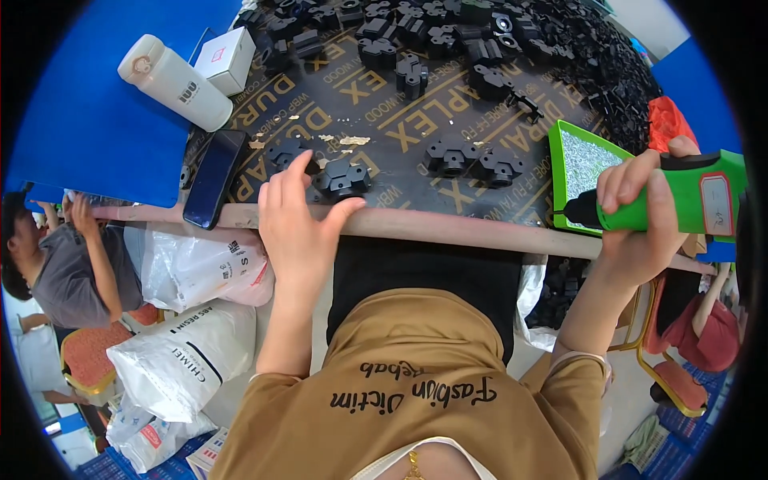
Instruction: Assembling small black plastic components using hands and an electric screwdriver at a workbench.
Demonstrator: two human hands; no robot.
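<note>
My right hand (640,228) is wrapped round a green and black cordless screwdriver (694,196). Its dark tip points left, over the near part of a bright green tray (558,172) filled with small silvery screws (590,164). My left hand (292,212) is at the table's front edge, with thumb and fingers apart. Just beyond its thumb sits a black plastic part (344,178); whether they touch, I cannot tell. Another black part (286,152) lies partly hidden behind my left fingers. Two more black parts, a left one (450,158) and a right one (499,166), sit side by side in the middle.
A dark phone (216,178) lies on the table's left, near a white bottle (178,84) and a small white box (226,62). Black parts (480,36) pile up at the back and far right. White bags (188,360) are below left. Other people sit at both sides.
</note>
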